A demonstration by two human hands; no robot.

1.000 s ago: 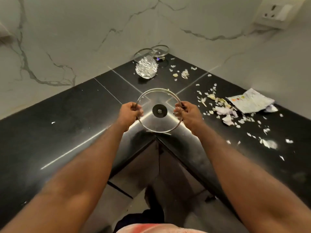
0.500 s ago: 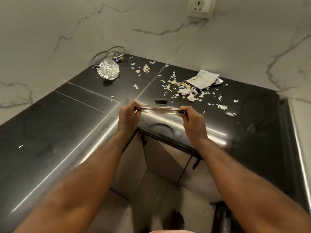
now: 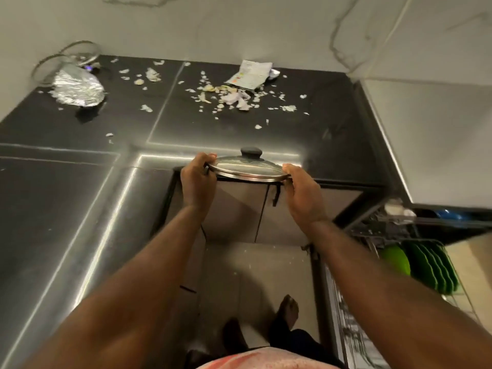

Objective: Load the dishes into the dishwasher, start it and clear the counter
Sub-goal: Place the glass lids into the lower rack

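Note:
A round glass pot lid [image 3: 243, 169] with a steel rim and a black knob is held nearly level in the air over the inner corner edge of the black counter [image 3: 66, 198]. My left hand [image 3: 197, 179] grips its left rim and my right hand [image 3: 302, 193] grips its right rim. At the lower right an open dishwasher [image 3: 346, 310] shows a wire rack holding several green plates [image 3: 426, 265] on edge.
A crumpled foil piece [image 3: 78, 89] and two more glass lids [image 3: 68, 58] lie at the counter's back left. Torn paper scraps and peels [image 3: 229, 97] and a printed wrapper [image 3: 250, 75] litter the back middle. Cabinet doors and my bare feet [image 3: 286, 312] are below.
The lid went from facing me upright to nearly flat, knob up, and has come toward the counter edge. My view swung right, bringing the open dishwasher into sight.

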